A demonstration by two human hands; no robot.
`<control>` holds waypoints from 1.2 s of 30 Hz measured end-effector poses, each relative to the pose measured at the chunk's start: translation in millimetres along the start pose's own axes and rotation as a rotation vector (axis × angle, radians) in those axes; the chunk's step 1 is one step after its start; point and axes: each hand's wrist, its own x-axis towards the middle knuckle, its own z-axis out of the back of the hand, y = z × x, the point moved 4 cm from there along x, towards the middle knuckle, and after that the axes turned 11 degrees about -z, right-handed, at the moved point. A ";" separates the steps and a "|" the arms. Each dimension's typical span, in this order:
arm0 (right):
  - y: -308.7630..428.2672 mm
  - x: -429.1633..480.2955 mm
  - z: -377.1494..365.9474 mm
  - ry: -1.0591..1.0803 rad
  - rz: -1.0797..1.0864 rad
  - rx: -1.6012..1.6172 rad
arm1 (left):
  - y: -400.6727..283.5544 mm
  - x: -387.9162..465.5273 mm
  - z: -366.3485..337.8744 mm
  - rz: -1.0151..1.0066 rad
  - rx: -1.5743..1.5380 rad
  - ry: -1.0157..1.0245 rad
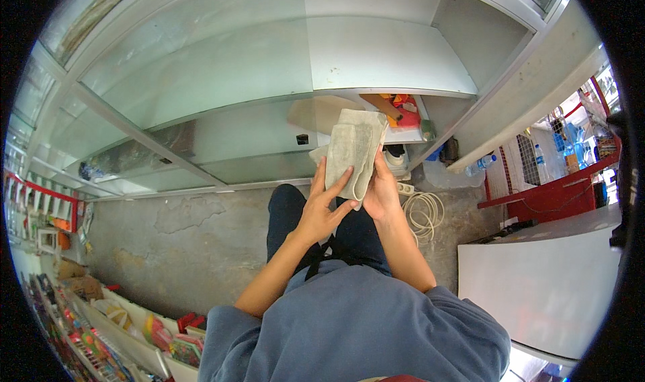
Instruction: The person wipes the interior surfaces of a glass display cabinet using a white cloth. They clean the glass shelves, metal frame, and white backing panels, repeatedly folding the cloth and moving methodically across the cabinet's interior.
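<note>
A folded, greyish cloth [350,150] is held up before me, in front of the glass display cabinet. My left hand [325,205] lies along its left and lower part, fingers spread over the near face. On the other side, my right hand [382,190] grips the right edge, with some of its fingers hidden behind the fabric. The layers fold over one another, and a rounded fold shows at the lower right. Past the cloth, the cabinet's white upper shelf [383,54] is exposed on the right, while a sliding glass panel [211,79] covers the left.
On the lower shelf lies a red and yellow item [403,110]. A coiled white cable [424,213] with a power strip [404,188] rests on the concrete floor [191,241]. A plastic bottle [481,165] lies at right, near a white appliance [539,291]. Goods fill shelving [136,331] at lower left.
</note>
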 end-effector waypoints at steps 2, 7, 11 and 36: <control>0.9 0.9 -1.9 0.033 0.017 -0.002 | 0.2 -3.6 -3.3 -0.024 0.132 -0.028; 0.2 0.5 -3.5 0.074 0.019 0.027 | 10.9 -3.8 -3.3 0.028 -0.134 -0.124; 0.9 -3.6 1.5 0.062 0.016 0.015 | 22.8 1.5 9.1 0.359 -0.731 -0.241; 93.9 -20.2 27.3 0.243 0.099 -0.603 | -44.7 128.2 64.6 0.112 -1.173 0.443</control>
